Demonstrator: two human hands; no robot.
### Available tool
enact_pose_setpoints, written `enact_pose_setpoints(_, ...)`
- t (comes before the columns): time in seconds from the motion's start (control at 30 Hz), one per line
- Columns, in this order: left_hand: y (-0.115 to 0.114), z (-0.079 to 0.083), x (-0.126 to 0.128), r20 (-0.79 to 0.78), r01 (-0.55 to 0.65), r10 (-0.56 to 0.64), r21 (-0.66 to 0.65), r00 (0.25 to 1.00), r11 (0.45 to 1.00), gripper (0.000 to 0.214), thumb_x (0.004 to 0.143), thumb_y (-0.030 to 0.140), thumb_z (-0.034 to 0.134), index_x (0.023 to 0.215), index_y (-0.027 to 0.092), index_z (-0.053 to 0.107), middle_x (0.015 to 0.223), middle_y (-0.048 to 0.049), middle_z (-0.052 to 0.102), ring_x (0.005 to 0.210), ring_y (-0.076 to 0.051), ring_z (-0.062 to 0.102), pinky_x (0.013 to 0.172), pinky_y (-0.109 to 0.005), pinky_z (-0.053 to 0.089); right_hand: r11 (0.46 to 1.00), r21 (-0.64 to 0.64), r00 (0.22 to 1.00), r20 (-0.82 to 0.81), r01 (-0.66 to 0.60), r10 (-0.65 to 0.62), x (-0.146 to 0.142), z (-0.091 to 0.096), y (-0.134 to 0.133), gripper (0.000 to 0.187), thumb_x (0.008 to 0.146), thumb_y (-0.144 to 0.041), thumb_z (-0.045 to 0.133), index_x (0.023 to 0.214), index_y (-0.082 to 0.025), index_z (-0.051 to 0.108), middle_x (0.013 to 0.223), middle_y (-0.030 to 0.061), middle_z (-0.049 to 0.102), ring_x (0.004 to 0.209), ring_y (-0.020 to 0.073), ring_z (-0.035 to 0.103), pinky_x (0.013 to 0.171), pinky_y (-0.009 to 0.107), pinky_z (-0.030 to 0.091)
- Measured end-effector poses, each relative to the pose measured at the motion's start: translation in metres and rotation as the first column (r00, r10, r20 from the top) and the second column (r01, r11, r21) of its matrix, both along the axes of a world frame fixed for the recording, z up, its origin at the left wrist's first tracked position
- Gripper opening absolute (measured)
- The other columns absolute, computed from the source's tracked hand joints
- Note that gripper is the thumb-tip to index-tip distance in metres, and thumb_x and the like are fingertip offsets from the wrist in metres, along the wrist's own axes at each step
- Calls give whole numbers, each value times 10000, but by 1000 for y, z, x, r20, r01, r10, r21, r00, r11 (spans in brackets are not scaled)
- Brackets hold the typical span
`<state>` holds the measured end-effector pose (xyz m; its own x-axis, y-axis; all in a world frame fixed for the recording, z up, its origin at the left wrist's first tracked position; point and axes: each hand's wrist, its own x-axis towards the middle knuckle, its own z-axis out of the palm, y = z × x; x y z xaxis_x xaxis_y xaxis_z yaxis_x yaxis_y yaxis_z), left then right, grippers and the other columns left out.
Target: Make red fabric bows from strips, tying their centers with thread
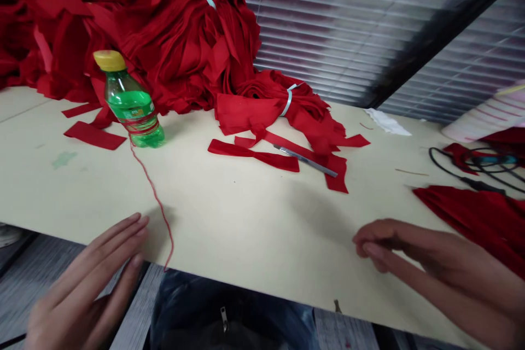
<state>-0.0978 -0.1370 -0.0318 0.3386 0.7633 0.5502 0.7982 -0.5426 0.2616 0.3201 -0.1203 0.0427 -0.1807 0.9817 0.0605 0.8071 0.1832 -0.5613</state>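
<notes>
My left hand (90, 284) is over the near table edge at the left, fingers stretched out and holding nothing. Close to its fingertips runs a loose red thread (153, 188), which leads from a green plastic bottle (133, 101) with a yellow cap to the table edge. More red thread is wound around the bottle's lower part. At the right, my right hand (435, 270) hovers over the table with thumb and fingertips curled together; nothing shows between them. Beyond the hands lie a red strip pinched in at its middle (254, 156) and a slim metal tool (305, 161), resting on red strips.
Piled red cloth pieces (197, 38), one bundle tied with pale blue ribbon, line the back against window blinds (328, 22). A smaller tied bundle (283, 101) lies beside them. At the right are a black cable (467, 169), folded red cloth (479, 219) and a white scrap (388, 121).
</notes>
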Motion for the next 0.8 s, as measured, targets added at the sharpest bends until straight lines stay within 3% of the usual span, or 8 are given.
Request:
enact_pose_setpoints(0.1,15,16,10,-71,100,-96,64,993,993,499,855,74,524,1339,173,447,1328,-18,523,1280,-217,433,1134,-313,311,1000,11,999,-45,-18,18,-1,2,32,216,815,-463,557,777,-265,634,675,-2,655,559,145,615,480,206,488)
enact_pose_setpoints(0.17,25,21,13,-143,120,-111,56,983,991,433,881,145,518,1312,131,476,1327,-58,530,1304,-240,407,1118,-359,344,999,50,1000,-8,-5,5,1,-3,52,268,834,-465,515,776,-228,626,663,10,644,552,137,599,480,209,474)
enact_pose_setpoints(0.3,33,19,11,-264,166,-157,15,952,986,451,898,260,502,1322,109,467,1343,-101,519,1284,-260,437,1057,-422,422,951,291,981,123,107,-148,12,-24,90,238,794,-400,528,842,-190,629,785,52,673,562,147,589,528,261,474)
enact_pose_setpoints(0.47,23,16,7,-346,227,-211,8,914,974,546,878,256,498,1391,109,378,1394,-102,462,1307,-255,407,1096,-415,362,903,427,961,233,40,-153,12,-41,118,320,813,-353,494,1010,-142,632,981,115,647,799,222,619,744,351,496)
enact_pose_setpoints(0.6,12,20,6,-338,233,-225,-19,914,972,549,894,190,454,1423,138,317,1437,-77,407,1328,-236,377,1107,-390,335,893,443,941,329,-78,-81,1,-40,127,341,837,-355,490,1040,-128,643,1062,142,633,982,267,590,875,372,455)
enact_pose_setpoints(0.8,1,19,-2,-271,213,-231,-97,934,972,554,883,128,425,1416,37,302,1441,-150,383,1284,-238,436,1060,-262,384,908,362,906,421,-212,44,-6,-40,141,262,852,-280,453,941,-146,660,929,114,657,775,221,623,710,322,483)
